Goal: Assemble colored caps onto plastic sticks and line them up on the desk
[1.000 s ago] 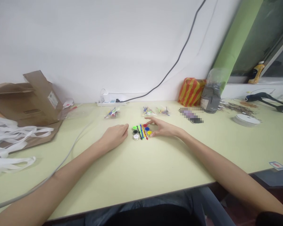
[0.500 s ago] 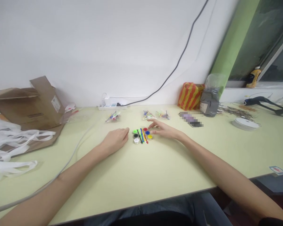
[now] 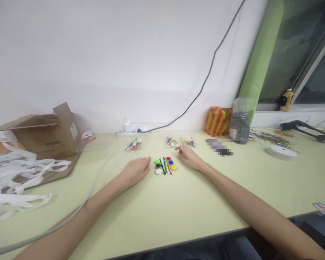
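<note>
My left hand (image 3: 137, 170) rests on the table just left of a small group of coloured pieces, its fingers curled together with nothing visible in them. My right hand (image 3: 190, 158) lies to the right of the group, forefinger reaching out and apart from the thumb, holding nothing. Between them, thin arrow-shaped plastic sticks (image 3: 165, 166) lie side by side. Small round pieces flank the sticks: a green (image 3: 157, 161), a black (image 3: 158, 166) and a white one (image 3: 159, 172) at left; a red (image 3: 168, 158), a blue (image 3: 170, 162) and a yellow one (image 3: 173, 167) at right.
Small clear bags of similar parts (image 3: 133, 144) (image 3: 171, 141) (image 3: 188, 141) lie behind the hands. A power strip (image 3: 130, 134) sits by the wall. A cardboard box (image 3: 52, 135) and white straps (image 3: 29, 169) are left; a striped bag (image 3: 218, 121) and white roll (image 3: 282, 151) right.
My right hand has drawn back to the right, away from the round pieces. My left hand stays beside the group. The whole view has shifted, so things sit lower in the picture.
</note>
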`<state>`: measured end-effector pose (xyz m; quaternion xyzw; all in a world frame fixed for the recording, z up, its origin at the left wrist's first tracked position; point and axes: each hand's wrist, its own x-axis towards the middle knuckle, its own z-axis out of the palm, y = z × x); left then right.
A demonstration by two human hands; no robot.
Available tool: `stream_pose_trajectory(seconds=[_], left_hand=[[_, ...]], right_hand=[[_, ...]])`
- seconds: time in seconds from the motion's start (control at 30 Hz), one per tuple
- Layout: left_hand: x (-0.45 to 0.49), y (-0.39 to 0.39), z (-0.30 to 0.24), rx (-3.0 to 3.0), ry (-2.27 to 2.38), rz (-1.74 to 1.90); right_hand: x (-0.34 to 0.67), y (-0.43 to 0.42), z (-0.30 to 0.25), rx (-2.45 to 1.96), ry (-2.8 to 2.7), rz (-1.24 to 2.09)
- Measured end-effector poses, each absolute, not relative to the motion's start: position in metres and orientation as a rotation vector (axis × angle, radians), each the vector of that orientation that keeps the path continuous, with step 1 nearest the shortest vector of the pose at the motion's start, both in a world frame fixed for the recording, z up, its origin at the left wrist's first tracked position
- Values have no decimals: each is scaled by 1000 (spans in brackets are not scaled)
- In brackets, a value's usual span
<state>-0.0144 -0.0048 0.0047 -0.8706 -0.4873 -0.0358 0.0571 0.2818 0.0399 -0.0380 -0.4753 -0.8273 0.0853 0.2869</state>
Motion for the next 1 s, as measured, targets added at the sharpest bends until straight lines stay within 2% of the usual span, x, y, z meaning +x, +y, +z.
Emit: stream_pose_trajectory(seconds=[0.77,1.0], left_hand=[[-16,-7,5,-2644,-1459,-95],[-13,-9,2,-2621,-1500,-101]], right_hand=[[280,40,-44,-1266,-2211,166],[246,35,-21,-1141,-2058,184]])
